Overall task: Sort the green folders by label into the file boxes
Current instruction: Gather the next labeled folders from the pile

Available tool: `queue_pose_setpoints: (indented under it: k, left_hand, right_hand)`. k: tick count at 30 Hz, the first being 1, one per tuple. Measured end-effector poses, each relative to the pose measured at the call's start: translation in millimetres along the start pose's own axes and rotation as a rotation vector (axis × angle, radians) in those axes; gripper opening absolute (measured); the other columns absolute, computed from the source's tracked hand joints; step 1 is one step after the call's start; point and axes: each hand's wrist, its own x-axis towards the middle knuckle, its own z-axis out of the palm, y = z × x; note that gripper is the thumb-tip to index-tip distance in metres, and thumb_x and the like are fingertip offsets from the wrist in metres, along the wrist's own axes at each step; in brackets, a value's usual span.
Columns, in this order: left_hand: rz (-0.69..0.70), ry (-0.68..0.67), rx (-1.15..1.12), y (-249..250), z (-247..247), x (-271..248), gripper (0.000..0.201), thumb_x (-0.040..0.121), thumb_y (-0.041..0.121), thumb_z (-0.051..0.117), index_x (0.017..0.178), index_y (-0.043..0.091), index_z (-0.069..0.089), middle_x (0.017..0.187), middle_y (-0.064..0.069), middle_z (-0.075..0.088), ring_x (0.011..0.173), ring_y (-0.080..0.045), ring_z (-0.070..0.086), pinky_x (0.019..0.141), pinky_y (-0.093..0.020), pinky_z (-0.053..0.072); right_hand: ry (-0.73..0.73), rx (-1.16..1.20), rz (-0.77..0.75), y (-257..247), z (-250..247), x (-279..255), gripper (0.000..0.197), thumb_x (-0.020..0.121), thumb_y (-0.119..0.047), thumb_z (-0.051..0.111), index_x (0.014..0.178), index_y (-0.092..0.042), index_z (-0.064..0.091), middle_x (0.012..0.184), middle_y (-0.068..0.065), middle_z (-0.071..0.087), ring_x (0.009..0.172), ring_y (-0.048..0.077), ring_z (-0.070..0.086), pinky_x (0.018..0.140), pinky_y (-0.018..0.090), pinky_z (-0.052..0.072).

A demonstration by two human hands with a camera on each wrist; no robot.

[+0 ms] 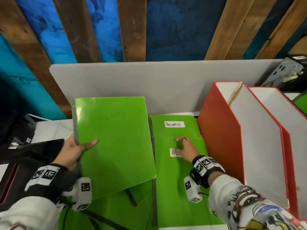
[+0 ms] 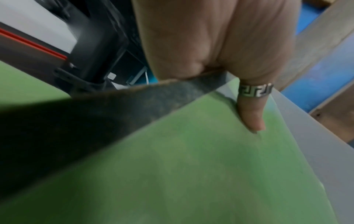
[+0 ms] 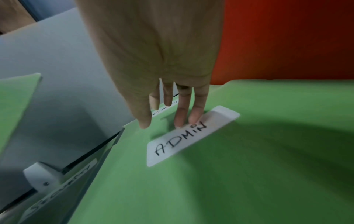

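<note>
Left hand [image 1: 73, 151] grips a raised green folder [image 1: 114, 143] by its dark grey spine edge, thumb on the front face, fingers behind. The cover is glossy card with glare near the top; faint reversed writing shows through, probably "SECURITY", too washed out to be sure. Left wrist view adds what the head view lacks: a patterned silver ring [image 2: 255, 91] on the thumb and the spine strip's rough, worn texture.

Right hand [image 1: 186, 148] lies flat with fingers straight and slightly spread, holding nothing, fingertips [image 3: 194, 118] touching the top of the white ADMIN label [image 3: 191, 134]. That label sits on the top folder [image 1: 179, 188] of the stack lying flat on the table, just left of the file boxes. Head view shows only "A" of the label, the rest is under the hand; right wrist view reads it in full, handwritten in black marker on a rounded rectangular sticker.

Under it, shifted back, lies another flat folder with a white SECURITY label [image 1: 174, 124]. More green folders [image 1: 116, 209] are fanned beneath the raised one.

Two file boxes [image 1: 221, 133] stand at right, red outside, white inside, slanted tops, touching side by side. A grey matte divider panel [image 1: 166, 83] stands behind the table.
</note>
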Motion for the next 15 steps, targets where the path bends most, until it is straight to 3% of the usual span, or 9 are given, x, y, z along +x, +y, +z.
queue_pose_setpoints:
  k: [2,8,11,15]
  left_hand:
    - [0.0,0.032,-0.014,4,-10,-4,0.047,0.082,-0.01,0.058,0.125,0.008,0.052,0.078,0.003,0.076,0.067,-0.011,0.072,0.058,-0.03,0.059]
    - [0.017,0.127,0.0,15,-33,-2,0.052,0.08,-0.01,0.061,0.129,0.004,0.049,0.081,0.0,0.075,0.067,-0.01,0.071,0.059,-0.03,0.06]
    - [0.02,0.131,0.015,15,-29,4,0.051,0.079,-0.008,0.063,0.127,0.008,0.051,0.097,-0.006,0.072,0.072,-0.013,0.071,0.067,-0.033,0.06]
    - [-0.002,0.127,0.002,11,-19,10,0.039,0.08,-0.008,0.062,0.112,0.014,0.057,0.077,0.003,0.075,0.067,-0.011,0.072,0.058,-0.029,0.059]
  right_hand:
    - [0.018,-0.049,-0.013,-7,-5,17,0.045,0.086,-0.017,0.065,0.127,-0.012,0.048,0.139,0.007,0.036,0.122,0.023,0.049,0.106,0.023,0.03]
    - [0.029,-0.198,-0.013,-31,-13,72,0.046,0.087,-0.026,0.065,0.127,-0.012,0.049,0.136,0.011,0.049,0.126,0.028,0.046,0.105,0.033,0.035]
    - [0.004,-0.24,-0.021,-45,-11,99,0.052,0.085,-0.034,0.066,0.13,-0.012,0.048,0.138,0.012,0.05,0.127,0.031,0.046,0.106,0.039,0.038]
    - [-0.043,-0.306,-0.03,-61,-5,127,0.072,0.084,-0.046,0.063,0.14,-0.01,0.037,0.143,0.015,0.044,0.133,0.033,0.039,0.11,0.044,0.033]
